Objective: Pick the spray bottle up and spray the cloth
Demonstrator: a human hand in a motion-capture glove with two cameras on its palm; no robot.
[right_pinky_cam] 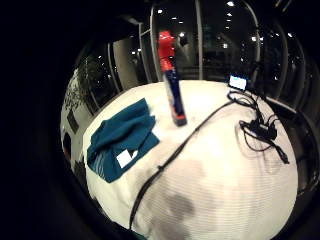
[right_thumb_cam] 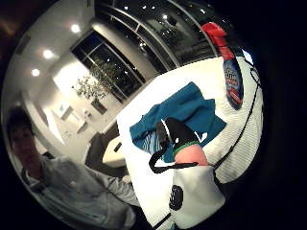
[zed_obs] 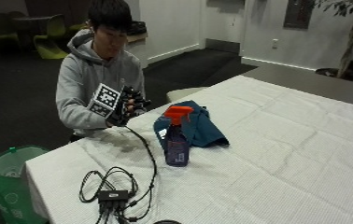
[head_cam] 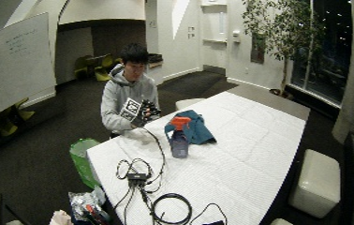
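A blue spray bottle (zed_obs: 177, 140) with a red trigger head stands upright on the white tablecloth (zed_obs: 276, 140). Just behind it lies a crumpled teal cloth (zed_obs: 192, 123). My gloved right hand (zed_obs: 129, 105) is raised above the table's near edge, to the left of the cloth and apart from both things, fingers relaxed and holding nothing. In the little finger side palm view the bottle (right_pinky_cam: 171, 80) stands beside the cloth (right_pinky_cam: 121, 140). The thumb side palm view shows the cloth (right_thumb_cam: 184, 117) and bottle (right_thumb_cam: 230, 72) beyond a gloved finger (right_thumb_cam: 178, 136).
A black cable (zed_obs: 145, 154) runs from the glove across the cloth-covered table to a small hub with coiled wires (zed_obs: 111, 193) at the front. A green bin (zed_obs: 9, 182) stands beside the table. Dark damp patches (right_pinky_cam: 180, 202) mark the tablecloth near the person.
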